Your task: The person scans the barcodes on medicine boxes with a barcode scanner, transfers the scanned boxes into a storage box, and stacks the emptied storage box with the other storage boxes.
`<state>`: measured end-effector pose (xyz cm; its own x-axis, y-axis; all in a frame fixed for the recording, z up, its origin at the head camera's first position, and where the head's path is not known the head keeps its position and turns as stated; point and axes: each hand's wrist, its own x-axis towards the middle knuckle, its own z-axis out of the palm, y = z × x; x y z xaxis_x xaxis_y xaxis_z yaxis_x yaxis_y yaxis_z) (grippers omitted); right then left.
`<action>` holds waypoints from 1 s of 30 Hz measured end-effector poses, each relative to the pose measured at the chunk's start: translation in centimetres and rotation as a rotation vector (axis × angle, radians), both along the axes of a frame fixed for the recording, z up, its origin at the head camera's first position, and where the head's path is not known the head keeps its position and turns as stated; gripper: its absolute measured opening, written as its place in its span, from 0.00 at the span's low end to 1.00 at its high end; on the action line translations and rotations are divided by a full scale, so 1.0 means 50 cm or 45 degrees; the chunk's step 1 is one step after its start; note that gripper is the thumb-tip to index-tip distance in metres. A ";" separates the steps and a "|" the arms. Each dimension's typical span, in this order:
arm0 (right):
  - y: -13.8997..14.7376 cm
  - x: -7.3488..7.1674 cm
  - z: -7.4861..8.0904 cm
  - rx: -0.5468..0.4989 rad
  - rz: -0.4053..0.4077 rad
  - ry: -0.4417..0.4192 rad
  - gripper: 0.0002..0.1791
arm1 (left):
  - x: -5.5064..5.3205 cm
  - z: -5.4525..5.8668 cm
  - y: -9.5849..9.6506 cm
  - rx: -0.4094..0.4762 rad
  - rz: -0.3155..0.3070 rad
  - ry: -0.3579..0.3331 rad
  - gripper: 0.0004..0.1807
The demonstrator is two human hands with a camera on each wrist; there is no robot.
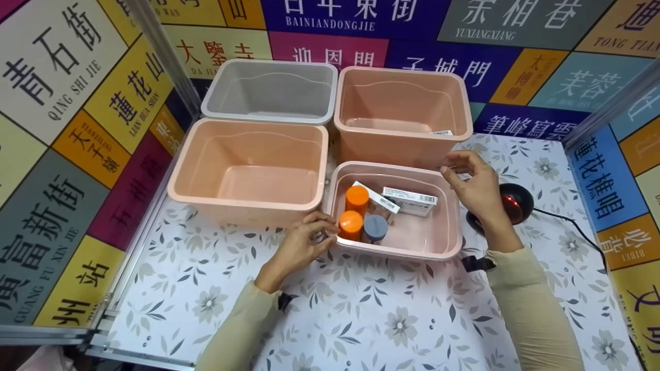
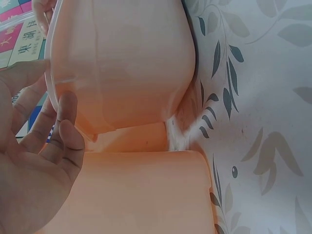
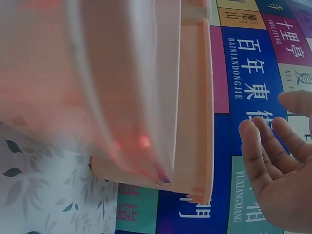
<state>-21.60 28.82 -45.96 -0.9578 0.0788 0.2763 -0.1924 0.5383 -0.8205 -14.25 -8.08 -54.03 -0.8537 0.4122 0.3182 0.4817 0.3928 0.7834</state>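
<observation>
A pale pink plastic bin (image 1: 423, 247) stands at the front right of the bin group. In it are two orange-capped bottles (image 1: 351, 222), a grey-capped bottle (image 1: 375, 227) and two small white cartons (image 1: 411, 201). My left hand (image 1: 304, 242) pinches this bin's rim at the front left corner, thumb at the rim and fingers against the outer wall (image 2: 122, 63) in the left wrist view. Near the back right corner, my right hand (image 1: 477, 188) hovers with loosely bent fingers. The right wrist view shows that hand (image 3: 280, 170) holding nothing, apart from the bin walls.
An orange-pink bin (image 1: 247, 206) is on the left, a grey bin (image 1: 268, 121) behind it. Another orange-pink bin (image 1: 397, 147) at the back right contains a white carton (image 1: 442, 133). Right of my right wrist lies a black device (image 1: 517, 203) with a red light and a cable.
</observation>
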 end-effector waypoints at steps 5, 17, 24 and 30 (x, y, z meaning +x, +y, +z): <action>-0.004 0.004 -0.011 0.047 0.010 -0.031 0.18 | -0.002 0.002 -0.001 -0.005 0.003 -0.004 0.08; -0.014 0.013 -0.041 0.167 0.105 -0.063 0.15 | 0.000 -0.001 0.000 -0.033 0.011 -0.006 0.08; -0.019 0.013 -0.060 0.247 0.154 -0.109 0.14 | 0.000 -0.001 -0.001 -0.035 0.012 -0.011 0.08; -0.027 0.008 -0.073 0.282 0.208 -0.167 0.13 | 0.000 -0.002 0.000 -0.029 0.021 -0.020 0.08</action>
<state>-21.22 27.49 -49.62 -0.9815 -0.1275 0.1430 -0.1914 0.6778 -0.7099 -14.27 -8.09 -54.15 -0.8651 0.4055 0.2953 0.4629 0.4185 0.7814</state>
